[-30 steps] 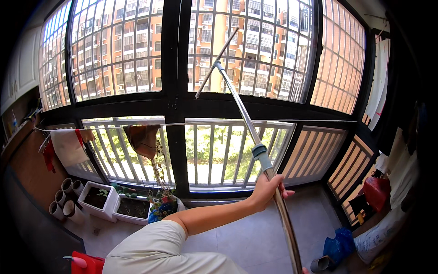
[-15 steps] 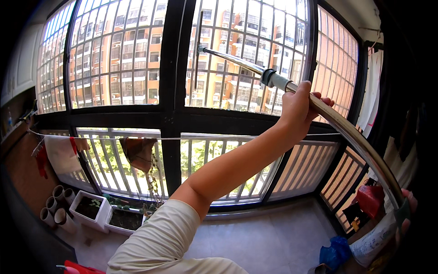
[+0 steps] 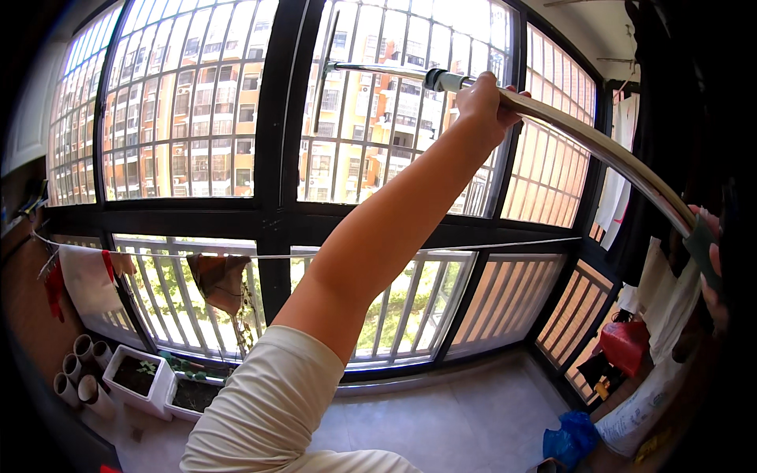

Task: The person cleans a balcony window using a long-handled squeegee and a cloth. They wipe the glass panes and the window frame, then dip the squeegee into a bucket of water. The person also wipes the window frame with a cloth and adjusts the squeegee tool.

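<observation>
A long-handled window squeegee (image 3: 587, 135) with a shiny metal pole slants across the upper right. Its thin dark blade stands almost upright in front of the barred window pane (image 3: 371, 169); whether it touches the glass I cannot tell. My left hand (image 3: 486, 104) is wrapped round the pole just behind a grey-green collar, with the arm stretched up and out. At the far right, my right hand (image 3: 712, 264) grips the dark green end of the pole, partly lost in the dark rim.
A white line (image 3: 426, 250) with a brown cloth (image 3: 222, 276) and other cloths runs below the window. White planters (image 3: 142, 378) and several tubes (image 3: 95, 394) stand at lower left. A blue bag (image 3: 572, 437) and red bag (image 3: 623, 347) are at lower right.
Both hands have moved higher with the squeegee, my left one also leftward. The blade has shifted up and slightly left in view; the whole view has moved a little too.
</observation>
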A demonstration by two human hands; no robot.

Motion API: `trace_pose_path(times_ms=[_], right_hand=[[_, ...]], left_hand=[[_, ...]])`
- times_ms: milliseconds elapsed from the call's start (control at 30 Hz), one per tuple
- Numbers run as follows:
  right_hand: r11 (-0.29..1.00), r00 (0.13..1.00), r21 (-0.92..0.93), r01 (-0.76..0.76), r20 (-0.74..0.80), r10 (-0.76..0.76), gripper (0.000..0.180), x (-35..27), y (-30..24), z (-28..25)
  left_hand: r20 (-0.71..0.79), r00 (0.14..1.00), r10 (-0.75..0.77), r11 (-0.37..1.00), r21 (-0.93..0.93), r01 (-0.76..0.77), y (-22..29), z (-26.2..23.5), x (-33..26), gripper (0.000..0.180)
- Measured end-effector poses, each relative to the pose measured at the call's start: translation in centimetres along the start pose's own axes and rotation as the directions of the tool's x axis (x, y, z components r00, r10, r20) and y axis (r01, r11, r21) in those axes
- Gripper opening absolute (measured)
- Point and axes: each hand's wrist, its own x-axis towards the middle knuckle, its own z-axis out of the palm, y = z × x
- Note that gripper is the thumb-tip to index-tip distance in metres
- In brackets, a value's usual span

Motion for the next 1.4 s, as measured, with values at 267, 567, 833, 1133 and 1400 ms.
trace_pose_path(times_ms=[267, 567, 833, 1133, 1400], right_hand=[[0.841, 0.944, 0.493, -0.222, 0.325, 0.059, 0.062, 6.7, 20.4, 8.3], [0.539, 0.845, 0.697, -0.472, 0.533, 0.051, 0.065, 4.9, 32.4, 26.6], [0.497, 0.803, 0.64, -0.586, 0.54, 0.252, 0.031, -1.8, 33.2, 33.0], [0.721, 0.831, 0.457, -0.52, 0.465, 0.305, 0.046, -6.3, 39.0, 38.4], [0.731, 0.858, 0.484, -0.481, 0.432, 0.279, 0.047, -9.4, 38.9, 38.6]], left_hand=[[-0.362, 0.93, -0.061, 0.897, 0.389, 0.21, -10.6, -9.7, -4.0, 0.023], [-0.509, 0.853, -0.11, 0.564, 0.675, 0.476, -15.8, -21.5, -13.8, 0.016], [-0.642, 0.739, -0.205, 0.422, 0.624, 0.658, -19.7, -26.7, -22.9, 0.016], [-0.663, 0.706, -0.25, 0.31, 0.635, 0.707, -20.8, -28.8, -27.3, 0.018], [-0.717, 0.633, -0.293, 0.282, 0.567, 0.773, -21.8, -29.7, -30.8, 0.013]])
